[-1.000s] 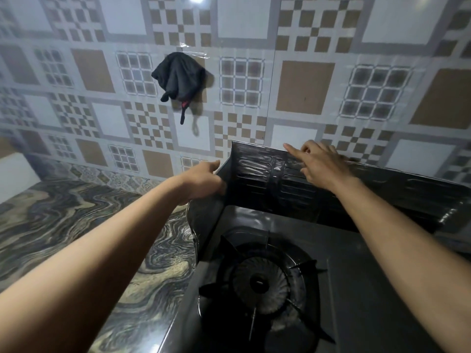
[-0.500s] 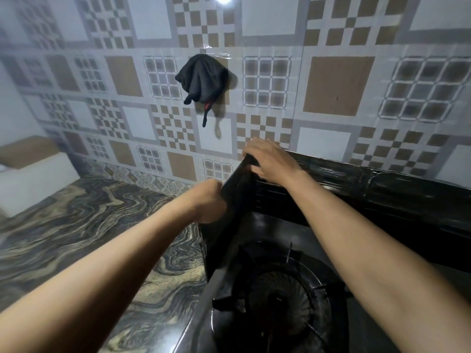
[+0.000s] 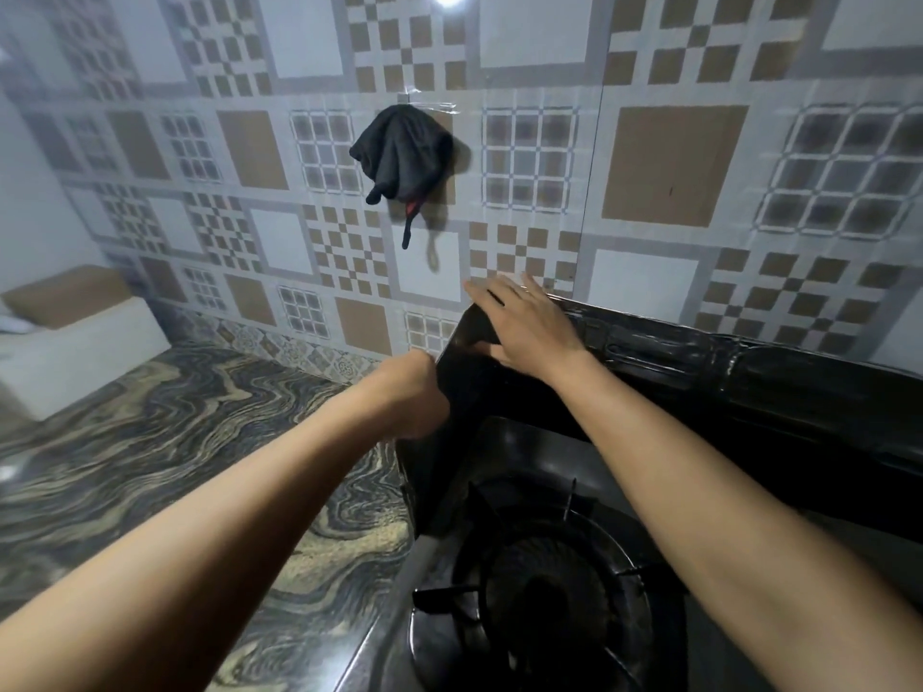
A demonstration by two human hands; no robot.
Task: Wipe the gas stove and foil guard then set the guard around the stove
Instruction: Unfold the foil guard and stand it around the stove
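Head view: the left hand [image 3: 407,397] is curled in a fist around the near upright edge of the foil guard [image 3: 749,387], at about nine o'clock from the burner [image 3: 554,606]. The right hand [image 3: 524,324] lies flat with fingers spread over the guard's top corner, at about eleven o'clock from the burner; whether it grips the edge cannot be told. The guard stands upright on the gas stove [image 3: 499,442], folded at that corner: a short side panel runs from the left hand away toward the tiled wall [image 3: 649,167], and the long back panel stretches from the right hand toward three o'clock along the wall. Its surface is dark, glossy and ribbed with creases. A dark cloth [image 3: 399,152] hangs on the wall at twelve o'clock above the hands. The marbled counter [image 3: 150,442] spreads out at nine o'clock.
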